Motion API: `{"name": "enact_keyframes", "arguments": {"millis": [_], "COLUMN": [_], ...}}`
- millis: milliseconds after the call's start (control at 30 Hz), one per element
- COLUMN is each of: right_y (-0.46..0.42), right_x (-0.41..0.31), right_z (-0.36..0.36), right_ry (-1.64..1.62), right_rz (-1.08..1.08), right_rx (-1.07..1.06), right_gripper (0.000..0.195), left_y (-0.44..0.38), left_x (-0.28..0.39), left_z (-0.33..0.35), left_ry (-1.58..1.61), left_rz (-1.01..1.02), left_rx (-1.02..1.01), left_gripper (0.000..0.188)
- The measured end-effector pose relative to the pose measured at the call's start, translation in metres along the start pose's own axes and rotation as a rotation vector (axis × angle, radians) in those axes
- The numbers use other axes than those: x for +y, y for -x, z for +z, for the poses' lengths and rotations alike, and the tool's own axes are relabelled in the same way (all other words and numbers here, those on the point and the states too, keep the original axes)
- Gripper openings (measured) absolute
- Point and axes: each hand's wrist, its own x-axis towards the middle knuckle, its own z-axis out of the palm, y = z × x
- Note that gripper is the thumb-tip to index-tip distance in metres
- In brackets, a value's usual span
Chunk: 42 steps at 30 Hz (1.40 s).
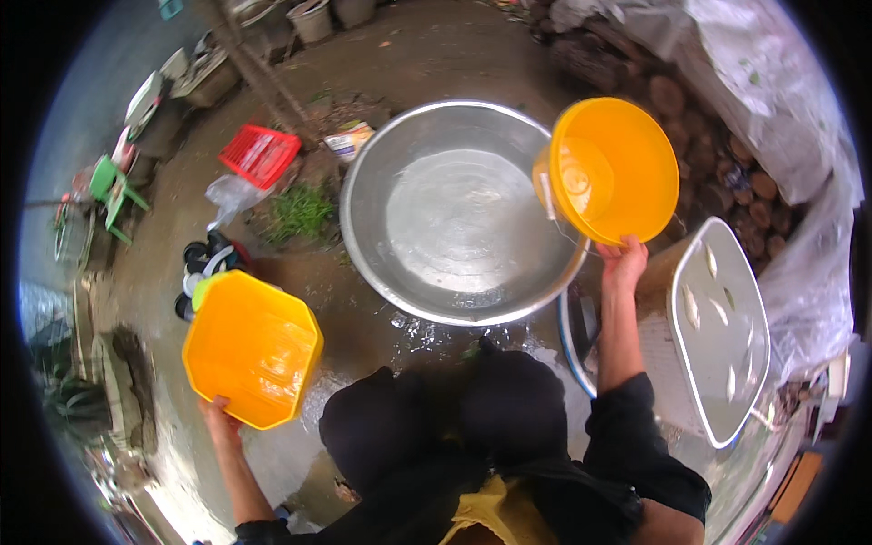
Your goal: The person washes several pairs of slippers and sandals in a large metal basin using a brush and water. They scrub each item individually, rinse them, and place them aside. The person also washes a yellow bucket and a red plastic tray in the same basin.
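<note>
My left hand (223,422) grips the near rim of a yellow eight-sided plastic basin (248,347), held out to the left above the wet ground. On the other side my right hand (623,257) holds the rim of a round yellow plastic bucket (606,170), its mouth tilted towards me and no contents visible inside. A white grip on the bucket's wire handle hangs over the edge of a large round metal basin (470,129). Shallow water (463,211) covers the metal basin's bottom. Whether the bucket touches the basin's rim, I cannot tell.
A tall white tub (661,368) of water with several small fish (691,306) stands at right. Behind it are stacked logs (667,95) under plastic sheeting (811,259). A red basket (261,155), a wooden pole (262,75) and a green chair (112,187) are to the left.
</note>
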Motion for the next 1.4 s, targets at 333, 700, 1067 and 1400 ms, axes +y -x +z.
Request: {"name": "enact_keyframes", "arguments": {"millis": [333, 700, 1067, 1400], "right_y": [-0.075, -0.159, -0.104, -0.040], "right_x": [0.001, 0.075, 0.054, 0.228], "right_z": [-0.020, -0.086, -0.064, -0.030], "right_ry": [-0.189, -0.201, 0.359, 0.973], "right_rz": [-0.068, 0.111, 0.185, 0.163], "right_rx": [0.142, 0.415, 0.605, -0.062], "right_gripper": [0.039, 0.041, 0.051, 0.038], "left_y": [-0.008, 0.043, 0.061, 0.059], "left_x": [0.166, 0.059, -0.052, -0.019], "left_z": [0.289, 0.550, 0.604, 0.604], "left_ry": [0.039, -0.906, -0.938, -1.012], "left_rz": [0.630, 1.304, 1.366, 1.098], "left_rx": [-0.252, -0.358, -0.605, -0.654], "left_gripper": [0.053, 0.062, 0.056, 0.066]}}
